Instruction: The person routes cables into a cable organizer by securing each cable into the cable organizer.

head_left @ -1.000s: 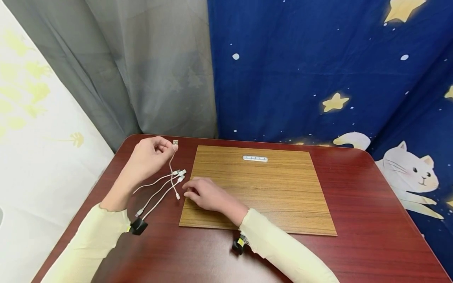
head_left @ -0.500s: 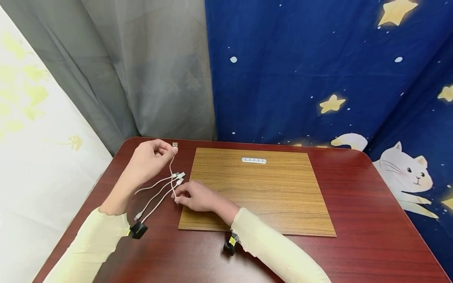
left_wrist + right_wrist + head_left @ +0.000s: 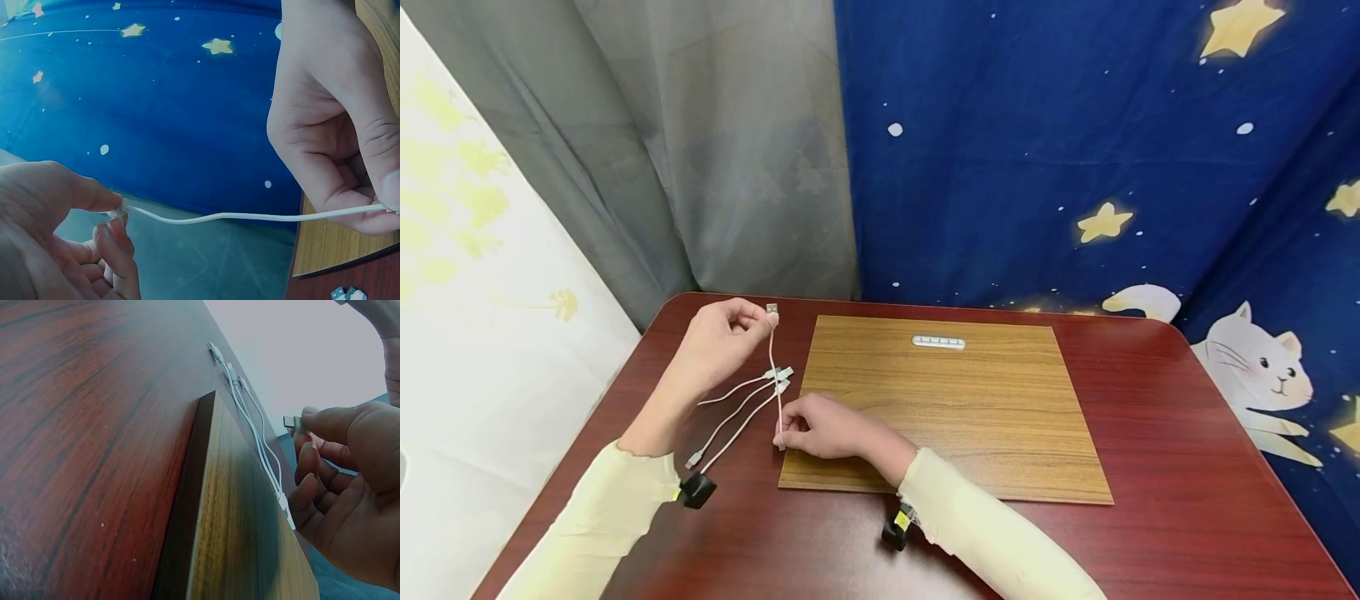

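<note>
A short white USB cable runs between the two hands. Thumb and finger of the left hand pinch it just below its USB plug, which points up. The right hand, lower and over the left edge of the wooden board, pinches the opposite end. In the right wrist view a small metal connector sticks out past that thumb. Beneath the held cable, several other white cables lie loosely on the table, their plugs bunched together near the board.
A small white oblong piece with a row of marks sits toward the board's far edge. The dark red table extends around the board. Grey and blue curtains hang behind it.
The right hand has moved in to the cable's dangling lower end and taken hold of it, then drawn it slightly down and right. The cable now hangs straighter; the left hand keeps its pinch.
</note>
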`<state>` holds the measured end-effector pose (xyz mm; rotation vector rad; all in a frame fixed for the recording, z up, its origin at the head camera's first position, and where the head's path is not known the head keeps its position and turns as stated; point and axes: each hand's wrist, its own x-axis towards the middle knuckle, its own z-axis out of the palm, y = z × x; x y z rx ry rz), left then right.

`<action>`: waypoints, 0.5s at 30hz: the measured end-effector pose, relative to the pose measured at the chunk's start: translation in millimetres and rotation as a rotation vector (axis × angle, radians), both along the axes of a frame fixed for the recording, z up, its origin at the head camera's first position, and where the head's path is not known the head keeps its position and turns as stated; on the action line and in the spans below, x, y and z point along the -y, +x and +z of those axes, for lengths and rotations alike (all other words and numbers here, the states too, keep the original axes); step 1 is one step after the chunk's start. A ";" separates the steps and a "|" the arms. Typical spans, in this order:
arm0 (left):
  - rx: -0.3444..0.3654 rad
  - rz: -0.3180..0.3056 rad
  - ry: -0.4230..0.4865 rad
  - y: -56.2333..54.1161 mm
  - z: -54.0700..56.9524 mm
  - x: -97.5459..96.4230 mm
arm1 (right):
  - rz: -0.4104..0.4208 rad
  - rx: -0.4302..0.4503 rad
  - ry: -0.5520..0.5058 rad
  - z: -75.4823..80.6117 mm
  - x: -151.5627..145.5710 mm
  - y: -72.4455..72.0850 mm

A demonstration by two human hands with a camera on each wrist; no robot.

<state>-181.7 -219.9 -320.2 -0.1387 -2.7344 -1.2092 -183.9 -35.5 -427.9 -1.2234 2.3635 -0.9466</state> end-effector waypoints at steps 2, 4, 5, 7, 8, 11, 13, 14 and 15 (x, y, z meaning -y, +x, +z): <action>-0.006 0.002 0.003 -0.8 -1.4 0.2 | -0.001 -0.002 -0.001 0.1 -0.5 0.7; -0.013 0.007 0.003 -1.5 -2.6 0.3 | -0.004 -0.005 -0.001 -0.3 -0.7 1.2; -0.015 0.009 0.005 -1.9 -3.2 0.4 | -0.005 -0.006 0.000 -0.4 -0.9 1.5; -0.019 0.012 0.006 -2.5 -4.4 0.7 | -0.006 -0.016 0.007 -0.8 -1.5 2.2; -0.021 0.014 0.006 -2.6 -4.8 0.8 | -0.008 -0.021 0.012 -1.1 -1.8 2.7; -0.022 0.017 0.009 -3.0 -6.4 1.2 | -0.015 -0.033 0.026 -2.1 -2.8 4.5; -0.023 0.019 0.010 -3.7 -7.8 1.5 | -0.024 -0.040 0.031 -2.7 -3.7 5.7; -0.023 0.019 0.011 -4.2 -8.6 1.7 | -0.028 -0.042 0.033 -2.8 -4.2 6.2; -0.022 0.019 0.011 -4.7 -9.3 1.8 | -0.031 -0.048 0.035 -2.9 -4.8 6.7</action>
